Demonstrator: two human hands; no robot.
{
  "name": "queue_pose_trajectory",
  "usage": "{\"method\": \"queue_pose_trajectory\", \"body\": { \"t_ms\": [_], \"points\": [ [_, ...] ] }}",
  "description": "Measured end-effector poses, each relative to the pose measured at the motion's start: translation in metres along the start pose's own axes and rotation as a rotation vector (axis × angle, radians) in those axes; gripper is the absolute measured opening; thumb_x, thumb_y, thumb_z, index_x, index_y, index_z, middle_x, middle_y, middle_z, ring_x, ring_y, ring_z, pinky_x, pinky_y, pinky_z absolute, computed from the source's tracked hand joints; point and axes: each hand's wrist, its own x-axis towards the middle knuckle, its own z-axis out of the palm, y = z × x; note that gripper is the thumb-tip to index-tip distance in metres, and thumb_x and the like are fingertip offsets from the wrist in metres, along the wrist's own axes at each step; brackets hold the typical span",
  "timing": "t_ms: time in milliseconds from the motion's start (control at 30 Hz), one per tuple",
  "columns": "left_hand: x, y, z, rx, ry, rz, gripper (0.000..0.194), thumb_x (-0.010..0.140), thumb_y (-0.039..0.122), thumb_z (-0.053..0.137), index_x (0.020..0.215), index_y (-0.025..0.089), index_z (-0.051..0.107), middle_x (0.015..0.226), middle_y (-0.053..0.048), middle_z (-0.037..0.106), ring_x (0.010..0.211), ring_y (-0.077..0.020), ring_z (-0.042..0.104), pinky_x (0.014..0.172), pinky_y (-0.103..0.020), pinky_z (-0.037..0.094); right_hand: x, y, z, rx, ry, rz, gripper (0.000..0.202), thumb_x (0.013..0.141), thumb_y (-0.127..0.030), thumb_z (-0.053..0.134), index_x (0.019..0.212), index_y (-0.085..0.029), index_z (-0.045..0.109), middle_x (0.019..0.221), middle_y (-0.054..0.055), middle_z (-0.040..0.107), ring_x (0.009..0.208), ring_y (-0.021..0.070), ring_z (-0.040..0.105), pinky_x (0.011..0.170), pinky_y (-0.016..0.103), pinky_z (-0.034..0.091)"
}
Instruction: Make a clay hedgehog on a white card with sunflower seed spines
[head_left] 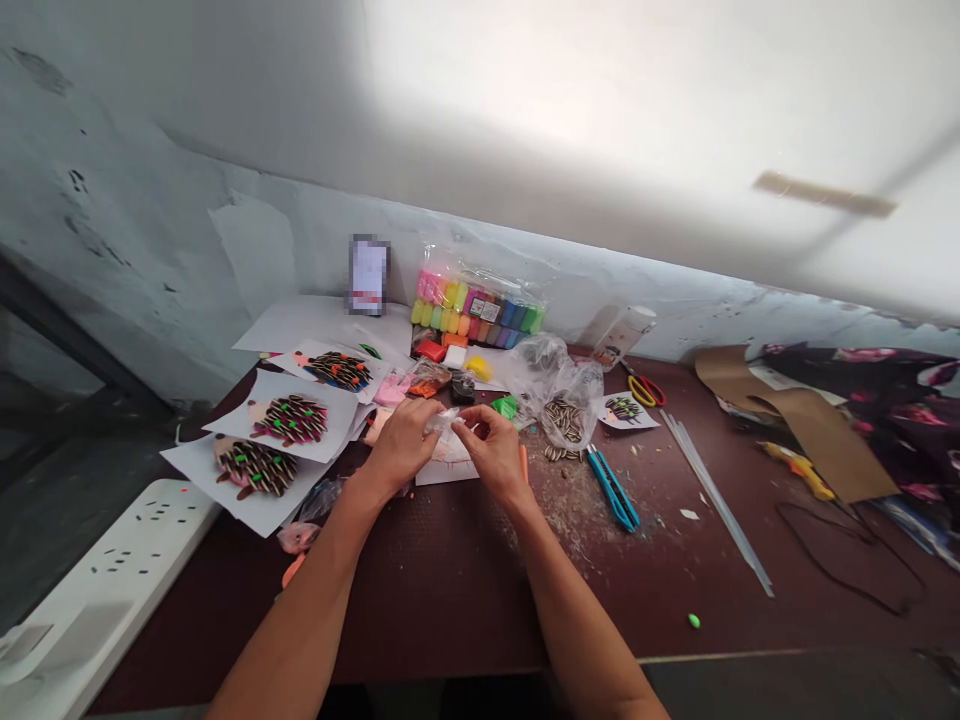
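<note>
My left hand point(403, 438) and my right hand point(493, 450) meet over the middle of the table, fingers pinched on a small clear plastic bag point(444, 418). What the bag contains is hidden by the fingers. Under the hands lies a white sheet of paper point(450, 475) with faint marks on it. Just beyond are packs of modelling clay: red point(430, 349), white point(455, 355), yellow point(478, 368), black point(462, 386) and pink point(392, 388). A green clay pack point(505, 407) sits beside my right fingers.
Hedgehog pictures point(289, 420) with seed spines lie at left, near a white power strip point(142, 550). A bag of sunflower seeds point(564, 420), a blue utility knife point(613, 488), scissors point(646, 390) and clear glue sticks point(716, 505) are right. Behind stands a multicoloured clay set point(480, 308).
</note>
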Motion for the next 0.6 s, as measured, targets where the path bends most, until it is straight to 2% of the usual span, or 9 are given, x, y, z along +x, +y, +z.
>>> {"method": "queue_pose_trajectory", "body": {
  "t_ms": [67,167,267,433,600],
  "points": [
    [0.0,0.0,-0.001,-0.024,0.004,-0.002,0.024,0.074,0.012,0.055,0.095,0.017,0.065,0.098,-0.01,0.07,0.099,-0.028,0.063,0.087,-0.041,0.049,0.002,0.001,0.0,0.102,-0.03,0.049,0.019,0.076,-0.036,0.064,0.08,-0.018,0.068,0.072,0.0,0.063,0.061,0.0113,0.049,0.057,0.024,0.039],
    [0.001,-0.001,-0.002,-0.047,0.021,-0.008,0.023,0.074,0.011,0.055,0.094,0.018,0.065,0.098,-0.009,0.07,0.098,-0.0274,0.063,0.087,-0.04,0.049,0.006,0.004,-0.001,0.227,-0.148,0.141,0.023,0.074,-0.04,0.064,0.081,-0.018,0.067,0.07,-0.001,0.061,0.055,0.0095,0.045,0.052,0.023,0.037],
    [0.001,-0.003,-0.003,-0.044,0.024,-0.006,0.025,0.073,0.01,0.054,0.094,0.018,0.065,0.099,-0.009,0.07,0.099,-0.0276,0.063,0.087,-0.041,0.049,0.008,0.008,-0.003,0.256,-0.229,0.181,0.025,0.071,-0.04,0.065,0.083,-0.018,0.068,0.07,-0.002,0.059,0.051,0.0076,0.041,0.048,0.022,0.033],
    [0.0,-0.003,-0.002,-0.039,-0.012,0.007,0.028,0.072,0.009,0.054,0.096,0.017,0.066,0.1,-0.01,0.07,0.1,-0.028,0.062,0.087,-0.041,0.049,0.01,0.013,-0.004,0.237,-0.226,0.206,0.023,0.068,-0.038,0.065,0.081,-0.019,0.07,0.07,-0.001,0.06,0.053,0.0082,0.043,0.048,0.021,0.033],
    [-0.001,-0.001,0.0,-0.099,-0.044,0.019,0.036,0.07,0.01,0.061,0.105,0.016,0.067,0.103,-0.009,0.07,0.101,-0.0275,0.061,0.089,-0.04,0.049,0.009,0.013,-0.002,0.308,-0.129,0.194,0.025,0.067,-0.041,0.069,0.08,-0.019,0.069,0.067,-0.001,0.061,0.055,0.0098,0.043,0.051,0.023,0.035]
  ]
}}
